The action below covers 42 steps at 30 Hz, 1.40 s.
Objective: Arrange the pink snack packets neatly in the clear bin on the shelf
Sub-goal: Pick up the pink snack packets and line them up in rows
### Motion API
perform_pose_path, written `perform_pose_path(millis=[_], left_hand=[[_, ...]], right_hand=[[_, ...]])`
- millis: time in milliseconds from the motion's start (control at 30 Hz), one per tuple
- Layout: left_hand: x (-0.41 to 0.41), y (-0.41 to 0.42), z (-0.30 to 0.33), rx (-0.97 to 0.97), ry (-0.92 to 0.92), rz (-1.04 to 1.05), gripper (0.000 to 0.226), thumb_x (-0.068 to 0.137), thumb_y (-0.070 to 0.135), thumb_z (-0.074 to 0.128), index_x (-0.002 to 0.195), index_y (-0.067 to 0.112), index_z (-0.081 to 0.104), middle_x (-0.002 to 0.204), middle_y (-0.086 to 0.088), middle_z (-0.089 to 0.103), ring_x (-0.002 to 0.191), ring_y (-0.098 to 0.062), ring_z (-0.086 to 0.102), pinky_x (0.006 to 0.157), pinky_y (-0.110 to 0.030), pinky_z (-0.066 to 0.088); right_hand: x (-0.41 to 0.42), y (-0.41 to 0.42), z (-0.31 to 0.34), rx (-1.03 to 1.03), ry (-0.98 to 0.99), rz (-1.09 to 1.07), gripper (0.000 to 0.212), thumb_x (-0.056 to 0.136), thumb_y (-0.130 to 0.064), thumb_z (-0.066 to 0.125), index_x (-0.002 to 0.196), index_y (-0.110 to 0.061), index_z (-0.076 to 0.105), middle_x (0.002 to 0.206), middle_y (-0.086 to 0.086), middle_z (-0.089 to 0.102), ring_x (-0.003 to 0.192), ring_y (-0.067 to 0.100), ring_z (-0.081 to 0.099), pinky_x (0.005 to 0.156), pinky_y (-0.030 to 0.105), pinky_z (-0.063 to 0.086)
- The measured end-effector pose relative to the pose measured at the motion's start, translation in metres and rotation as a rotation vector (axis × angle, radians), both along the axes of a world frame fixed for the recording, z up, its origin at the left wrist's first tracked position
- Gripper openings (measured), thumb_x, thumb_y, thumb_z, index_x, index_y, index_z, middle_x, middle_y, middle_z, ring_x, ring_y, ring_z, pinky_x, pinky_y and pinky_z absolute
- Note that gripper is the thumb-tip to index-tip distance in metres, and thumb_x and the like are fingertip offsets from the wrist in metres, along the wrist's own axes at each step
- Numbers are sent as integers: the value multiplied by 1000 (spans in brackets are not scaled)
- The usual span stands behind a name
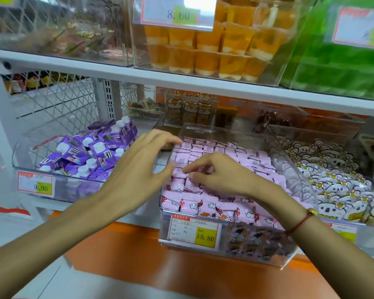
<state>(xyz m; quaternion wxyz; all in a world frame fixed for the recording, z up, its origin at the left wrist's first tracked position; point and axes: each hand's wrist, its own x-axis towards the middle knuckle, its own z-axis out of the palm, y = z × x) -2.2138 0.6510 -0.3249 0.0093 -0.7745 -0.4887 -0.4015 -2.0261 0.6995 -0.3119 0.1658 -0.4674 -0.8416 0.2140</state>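
While the pink snack packets point(214, 169) lay packed in rows inside the clear bin point(300, 169), the left hand point(138, 167) hovered spread and empty at its left wall and the right hand point(216, 173) pinched one light, crinkly, probably slippery packet by its edge.

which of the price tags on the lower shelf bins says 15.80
The price tag on the front of the clear bin holding the pink snack packets; the purple cartons' tag reads 9.90.

clear bin point(294, 167) is glossy see-through plastic, pink snack packets point(205, 205) are shiny film wrap, price tag point(194, 230) looks like matte paper, shelf point(138, 77) is probably painted metal
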Motion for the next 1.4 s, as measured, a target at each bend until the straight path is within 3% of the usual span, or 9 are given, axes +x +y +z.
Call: perform_pose_path(millis=[167, 333, 400, 567, 700, 767, 900, 1167, 1400], left_hand=[[12, 25, 31, -62, 304, -128, 26, 87, 25, 65, 111, 33, 61, 100, 24, 54, 94, 1, 48, 79, -24, 39], [30, 41, 24, -206, 597, -121, 25, 87, 39, 63, 112, 33, 64, 105, 9, 69, 96, -14, 62, 69, -27, 43], [31, 41, 17, -186, 698, -81, 27, 88, 43, 59, 110, 29, 65, 102, 4, 69, 94, -20, 62, 70, -30, 46], [26, 41, 16, -182, 670, -116, 28, 86, 47, 61, 110, 32, 63, 105, 11, 69, 96, -15, 62, 64, -25, 34], [27, 44, 13, -151, 640, -42, 27, 86, 48, 60, 110, 35, 61, 104, 13, 69, 97, -14, 62, 61, -25, 29], [28, 46, 11, -144, 616, -2, 28, 86, 48, 61, 111, 36, 63, 103, 13, 69, 99, -15, 62, 63, -25, 30], [29, 46, 11, -132, 575, 31, 26, 85, 48, 62, 109, 39, 66, 102, 13, 70, 97, -14, 63, 63, -24, 34], [32, 33, -3, -84, 355, 39, 22, 94, 38, 52, 109, 32, 67, 106, 7, 71, 96, -19, 64, 68, -29, 45], [34, 22, 4, -28, -420, -25, 14, 93, 26, 57, 99, 19, 67, 93, 9, 70, 88, -7, 65, 81, -38, 54]], right_hand=[[34, -12, -4, 234, 55, -148, 21, 93, -22, 54, 107, -28, 68, 100, -8, 66, 85, 9, 59, 78, 36, 53], [41, -26, -14, 271, -202, -39, 35, 97, -38, 42, 129, -29, 55, 128, -9, 57, 111, 11, 53, 89, 30, 45], [45, -30, -16, 208, -188, -7, 42, 98, -46, 35, 135, -31, 49, 133, -13, 52, 117, 7, 47, 92, 26, 41], [49, -36, -21, 207, -210, -17, 43, 95, -52, 35, 130, -34, 53, 135, -17, 46, 119, 4, 42, 91, 27, 42], [43, -40, -29, 255, -196, -51, 42, 95, -51, 37, 127, -33, 57, 132, -16, 47, 108, 1, 40, 76, 21, 32], [41, -39, -31, 263, -200, -59, 42, 96, -50, 36, 129, -32, 55, 134, -15, 46, 108, 3, 40, 75, 20, 27], [38, -33, -28, 273, -230, -74, 42, 96, -48, 39, 129, -29, 56, 134, -11, 49, 115, 11, 43, 84, 27, 37], [39, -36, -19, 230, -206, -69, 35, 93, -48, 45, 114, -29, 65, 124, -12, 54, 107, 11, 45, 76, 29, 40], [35, -37, -17, 210, -215, -88, 51, 88, -63, 35, 105, -27, 66, 112, -8, 57, 101, 12, 46, 80, 36, 46]])
